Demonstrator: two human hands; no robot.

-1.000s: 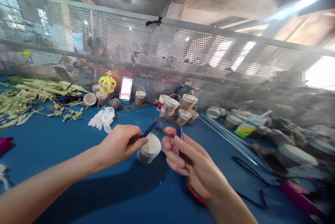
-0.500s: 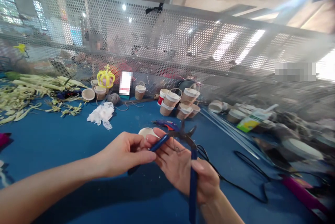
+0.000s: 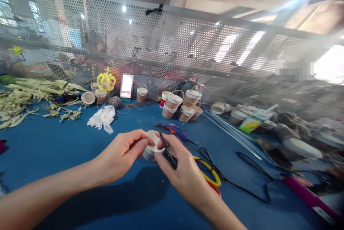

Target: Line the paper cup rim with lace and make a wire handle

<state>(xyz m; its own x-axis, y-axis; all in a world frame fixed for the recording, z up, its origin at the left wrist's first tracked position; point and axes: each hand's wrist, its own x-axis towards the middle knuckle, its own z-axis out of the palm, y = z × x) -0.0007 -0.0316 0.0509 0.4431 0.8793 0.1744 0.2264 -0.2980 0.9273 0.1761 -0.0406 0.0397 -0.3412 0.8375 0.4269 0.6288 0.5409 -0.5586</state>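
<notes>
A small bucket-like cup (image 3: 151,155) with a white rim stands upright on the blue table between my hands. My left hand (image 3: 125,154) is closed in a pinch at the cup's left rim, and whatever the fingertips hold is hidden. My right hand (image 3: 182,167) is at the cup's right side, closed round dark pliers (image 3: 167,147) seen nearly edge-on and mostly covered by the fingers. Yellow and red tool handles (image 3: 211,172) show behind that hand; I cannot tell whether they join the dark tool. A blue glue gun (image 3: 174,129) lies just beyond the cup.
Small buckets with handles (image 3: 173,102) stand in the middle back, near a grey yarn ball (image 3: 115,101) and crumpled white tissue (image 3: 102,118). Pale husks (image 3: 32,92) lie left. Clear sticks (image 3: 231,133), a black cord (image 3: 242,190) and a magenta box (image 3: 306,197) lie right. Perforated mesh (image 3: 161,43) stands behind.
The pliers were spread wide between both hands; now their blue handles no longer show. My right hand has turned palm down to the cup. Yellow and red handles have come into view.
</notes>
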